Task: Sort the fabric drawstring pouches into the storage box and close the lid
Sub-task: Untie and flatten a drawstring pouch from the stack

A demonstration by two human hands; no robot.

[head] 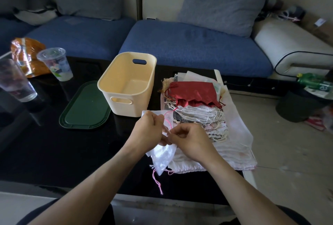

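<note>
Fingertips (168, 135) of both hands pinched together on a sheer white pouch (163, 158), right at its pink drawstring (166, 120). Left hand (147, 131) curled closed around the pouch's upper edge, right hand (189, 139) closed on the cord and fabric just beside it. Pouch hanging below the hands, lower end resting on the black table (54, 152), pink cord ends trailing toward the near edge. Directly behind the hands, a pile of pouches (198, 115): white ones with cream cords, a red pouch (192, 93) on top. To the left of the pile, cream storage box (128, 84), open and holding nothing. Dark green lid (85, 106) lying flat on the table, just beside the box's left side. Farther left, two plastic cups (55, 64) and an orange snack bag (25, 53).
</note>
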